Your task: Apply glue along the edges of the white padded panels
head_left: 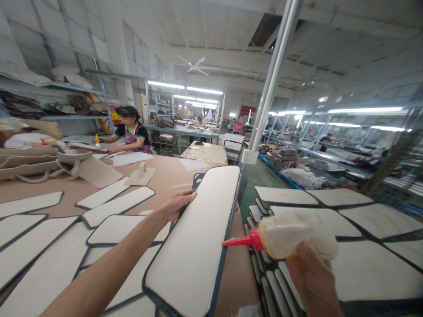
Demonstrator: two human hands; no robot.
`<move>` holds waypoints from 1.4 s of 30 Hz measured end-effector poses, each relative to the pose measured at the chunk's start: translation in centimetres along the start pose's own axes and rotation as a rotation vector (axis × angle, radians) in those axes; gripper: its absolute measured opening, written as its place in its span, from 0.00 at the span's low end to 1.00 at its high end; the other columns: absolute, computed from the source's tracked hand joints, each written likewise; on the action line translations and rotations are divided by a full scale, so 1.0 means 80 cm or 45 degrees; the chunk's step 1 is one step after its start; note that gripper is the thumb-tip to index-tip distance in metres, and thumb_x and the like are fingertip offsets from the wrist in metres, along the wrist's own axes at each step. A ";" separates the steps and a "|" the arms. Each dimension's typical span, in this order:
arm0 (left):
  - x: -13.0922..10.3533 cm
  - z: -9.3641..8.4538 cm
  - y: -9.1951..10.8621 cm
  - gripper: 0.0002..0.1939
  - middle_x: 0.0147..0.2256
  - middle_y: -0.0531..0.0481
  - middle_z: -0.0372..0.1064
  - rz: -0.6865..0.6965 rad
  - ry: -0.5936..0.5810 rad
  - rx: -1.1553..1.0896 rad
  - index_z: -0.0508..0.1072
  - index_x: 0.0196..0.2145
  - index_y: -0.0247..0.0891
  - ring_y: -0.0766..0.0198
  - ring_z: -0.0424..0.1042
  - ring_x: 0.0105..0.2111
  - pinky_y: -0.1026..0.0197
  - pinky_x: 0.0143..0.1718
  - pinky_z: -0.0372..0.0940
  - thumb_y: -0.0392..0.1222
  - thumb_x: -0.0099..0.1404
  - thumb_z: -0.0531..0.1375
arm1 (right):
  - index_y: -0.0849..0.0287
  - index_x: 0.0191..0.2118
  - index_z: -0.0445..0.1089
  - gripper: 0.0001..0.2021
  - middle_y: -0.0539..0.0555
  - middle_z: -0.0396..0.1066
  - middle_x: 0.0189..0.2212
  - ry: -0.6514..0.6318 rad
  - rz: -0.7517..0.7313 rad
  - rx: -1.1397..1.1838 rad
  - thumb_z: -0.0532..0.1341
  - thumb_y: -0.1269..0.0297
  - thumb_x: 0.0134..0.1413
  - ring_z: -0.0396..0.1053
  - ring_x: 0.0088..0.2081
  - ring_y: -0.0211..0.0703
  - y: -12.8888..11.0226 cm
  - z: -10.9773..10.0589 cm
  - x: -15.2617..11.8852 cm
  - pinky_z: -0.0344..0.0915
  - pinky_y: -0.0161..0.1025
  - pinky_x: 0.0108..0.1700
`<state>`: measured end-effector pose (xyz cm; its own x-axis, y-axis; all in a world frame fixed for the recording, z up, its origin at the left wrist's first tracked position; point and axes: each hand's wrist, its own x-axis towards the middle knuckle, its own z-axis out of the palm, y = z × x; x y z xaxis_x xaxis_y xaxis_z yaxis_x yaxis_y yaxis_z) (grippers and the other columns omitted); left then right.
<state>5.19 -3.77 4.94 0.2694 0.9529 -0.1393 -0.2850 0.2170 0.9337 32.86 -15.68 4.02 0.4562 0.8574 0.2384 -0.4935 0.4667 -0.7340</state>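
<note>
A long cream panel point(198, 237) with a dark edge is held up, tilted, over the table. My left hand point(178, 204) grips its upper left edge, thumb on the cream face and the other fingers hidden behind. In my right hand point(307, 268) is a translucent squeeze bottle point(287, 233) with a red nozzle point(243, 241). The nozzle points left, its tip at the panel's right edge. My right fingers wrap around the bottle from below.
Similar panels point(115, 229) lie across the brown table point(165, 167) at left. Stacked panels point(376, 268) stand at right. A metal post point(272, 79) rises beyond the table. A person point(132, 134) works at the far left, near beige leather-like pieces point(95, 169).
</note>
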 end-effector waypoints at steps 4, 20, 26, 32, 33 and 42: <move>0.006 -0.002 0.003 0.18 0.27 0.46 0.76 0.020 -0.024 -0.008 0.71 0.43 0.32 0.64 0.72 0.21 0.65 0.23 0.68 0.35 0.54 0.65 | 0.50 0.48 0.69 0.34 0.48 0.77 0.32 0.017 0.005 -0.005 0.68 0.76 0.26 0.74 0.29 0.41 0.002 0.000 -0.001 0.72 0.31 0.31; 0.003 -0.002 0.003 0.21 0.26 0.47 0.76 0.038 -0.020 0.008 0.71 0.43 0.32 0.64 0.72 0.21 0.65 0.22 0.68 0.38 0.50 0.67 | 0.52 0.52 0.65 0.26 0.56 0.69 0.49 -0.193 -0.080 0.000 0.65 0.65 0.43 0.62 0.54 0.56 -0.011 0.011 0.030 0.56 0.59 0.56; 0.002 0.003 -0.002 0.19 0.27 0.48 0.76 0.045 0.000 0.005 0.71 0.42 0.31 0.65 0.72 0.22 0.66 0.23 0.68 0.37 0.51 0.67 | 0.50 0.52 0.65 0.25 0.55 0.70 0.49 -0.286 -0.164 0.003 0.65 0.64 0.44 0.61 0.55 0.54 -0.025 0.019 0.037 0.54 0.60 0.58; -0.012 0.007 -0.009 0.20 0.27 0.50 0.76 0.041 -0.018 0.010 0.71 0.42 0.34 0.65 0.72 0.23 0.66 0.23 0.68 0.39 0.51 0.67 | 0.48 0.52 0.64 0.25 0.53 0.71 0.47 -0.382 -0.252 0.020 0.64 0.68 0.46 0.64 0.53 0.51 -0.047 0.024 0.039 0.55 0.58 0.58; -0.015 0.006 -0.010 0.20 0.28 0.50 0.76 0.038 -0.023 0.010 0.71 0.42 0.35 0.65 0.72 0.23 0.66 0.24 0.67 0.39 0.51 0.67 | 0.47 0.52 0.64 0.25 0.53 0.72 0.46 -0.388 -0.265 0.024 0.64 0.68 0.46 0.65 0.52 0.50 -0.050 0.023 0.039 0.55 0.57 0.57; -0.053 0.010 -0.025 0.21 0.32 0.49 0.76 -0.002 0.000 0.029 0.70 0.44 0.38 0.64 0.73 0.27 0.66 0.27 0.67 0.42 0.52 0.67 | 0.46 0.43 0.70 0.16 0.49 0.74 0.42 -0.281 -0.367 0.016 0.65 0.65 0.44 0.66 0.51 0.49 -0.064 0.018 0.043 0.57 0.55 0.57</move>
<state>5.36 -8.46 3.94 0.2700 0.9526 -0.1403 -0.2639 0.2133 0.9407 35.84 -14.81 9.51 0.4077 0.7156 0.5672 -0.3772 0.6977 -0.6091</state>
